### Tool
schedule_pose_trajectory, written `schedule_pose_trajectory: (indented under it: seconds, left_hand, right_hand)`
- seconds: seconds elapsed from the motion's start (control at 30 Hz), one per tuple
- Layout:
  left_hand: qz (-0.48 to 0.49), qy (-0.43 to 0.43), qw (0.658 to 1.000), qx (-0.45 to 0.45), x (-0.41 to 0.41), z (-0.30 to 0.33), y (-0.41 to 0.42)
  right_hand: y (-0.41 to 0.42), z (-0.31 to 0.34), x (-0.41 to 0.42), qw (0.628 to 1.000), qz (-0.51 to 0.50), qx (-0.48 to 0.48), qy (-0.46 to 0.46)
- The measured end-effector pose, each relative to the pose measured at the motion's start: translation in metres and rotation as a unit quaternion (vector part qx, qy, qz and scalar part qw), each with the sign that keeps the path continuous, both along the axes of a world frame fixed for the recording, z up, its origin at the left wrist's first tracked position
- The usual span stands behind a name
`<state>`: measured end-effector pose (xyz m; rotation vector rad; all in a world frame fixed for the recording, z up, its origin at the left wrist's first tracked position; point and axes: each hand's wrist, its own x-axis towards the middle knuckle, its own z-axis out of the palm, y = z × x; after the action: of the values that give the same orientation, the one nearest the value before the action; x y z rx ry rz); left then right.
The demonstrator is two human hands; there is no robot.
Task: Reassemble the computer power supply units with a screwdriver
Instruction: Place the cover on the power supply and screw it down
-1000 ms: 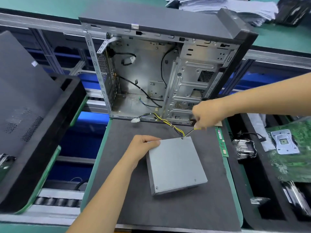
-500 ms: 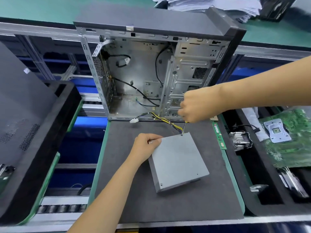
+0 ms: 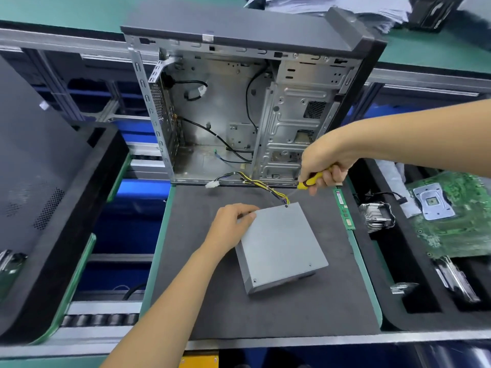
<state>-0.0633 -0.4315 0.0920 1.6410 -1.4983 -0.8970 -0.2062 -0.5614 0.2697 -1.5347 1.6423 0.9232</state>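
The flat grey sheet-metal power supply box (image 3: 281, 248) lies on the dark foam-topped bench (image 3: 265, 314), in front of the open, stripped silver steel computer case (image 3: 239, 115), with its yellow and black cable bundle (image 3: 268, 188) trailing back toward the case. Since a moment ago the right hand (image 3: 322, 166) has swung from nearly above the far corner screw out to the right and upward, so the yellow-handled screwdriver (image 3: 309, 180) now leans steeply sideways; its thin shaft is blurred, and the tip seems to sit at or just over the dark screw (image 3: 286, 206) in the box's far corner. That reads as a turn in progress or a re-seat, so this corner is probably not tight yet. The right grip is closed round the yellow handle, forearm reaching in from the right. The left hand (image 3: 233, 224) steadies the box at its far left corner, fingers curled over the edge, forearm coming up from below. Two near-edge screws look already seated.
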Motion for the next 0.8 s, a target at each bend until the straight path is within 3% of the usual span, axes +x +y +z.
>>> schedule_pose_trajectory:
  seconds: [0.2,0.3,0.4,0.8]
  left_hand:
    - [0.132,-0.038,0.989,-0.057,0.016,-0.004,0.037]
    - [0.136,-0.099,0.985,0.04,0.032,-0.028,0.096]
    - [0.103,-0.168,0.974,0.116,0.034,-0.049,0.134]
    - [0.183,-0.208,0.96,0.045,0.022,-0.056,0.16]
  right_hand:
    - [0.027,-0.029,-0.011,0.967,0.086,-0.133,-0.197]
    - [0.038,-0.047,-0.022,0.946,0.1,-0.142,-0.273]
    - [0.047,-0.062,-0.034,0.939,0.088,-0.119,-0.311]
    - [0.076,-0.07,-0.036,0.919,0.092,-0.089,-0.374]
